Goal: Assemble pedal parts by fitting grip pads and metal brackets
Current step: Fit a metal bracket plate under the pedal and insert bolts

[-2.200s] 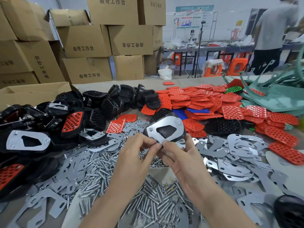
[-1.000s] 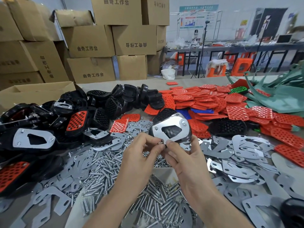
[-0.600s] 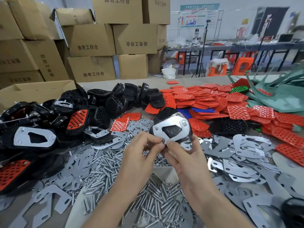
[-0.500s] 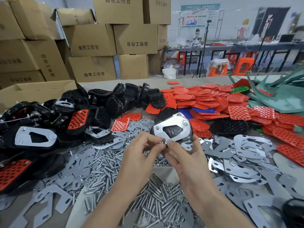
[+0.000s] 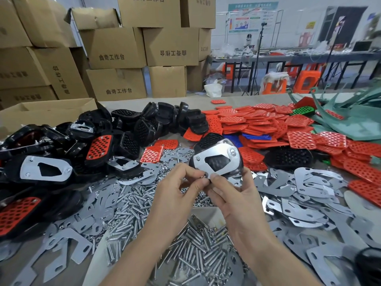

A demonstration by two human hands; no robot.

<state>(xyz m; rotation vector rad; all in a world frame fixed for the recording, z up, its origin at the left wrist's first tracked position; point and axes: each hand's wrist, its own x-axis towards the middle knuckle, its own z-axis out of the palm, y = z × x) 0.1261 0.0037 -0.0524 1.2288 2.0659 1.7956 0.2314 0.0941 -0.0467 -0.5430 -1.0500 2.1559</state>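
A: Holding what, on the right?
B: Gripping a black pedal (image 5: 216,162) in the right hand (image 5: 234,196), raised above the table (image 5: 185,100), with 1 metal bracket (image 5: 214,154) seated on its face.
A: And on the left?
B: Pinching a tiny metal fastener (image 5: 203,176) between thumb and forefinger of the left hand (image 5: 175,193), right at the bracket's near edge; too small to tell nut from screw.
A: Below?
B: Heaped under both wrists, bolts (image 5: 185,256); farther back, piled red grip pads (image 5: 257,120).

Pinched at the fingertips of left hand (image 5: 175,195): tiny metal piece (image 5: 204,176), too small to identify. Gripping fingers of right hand (image 5: 233,198) hide lower edge of black plastic pedal with silver metal bracket (image 5: 216,159). Far right, below the fingers: black rounded object (image 5: 369,267), blurred, cut by frame edge.
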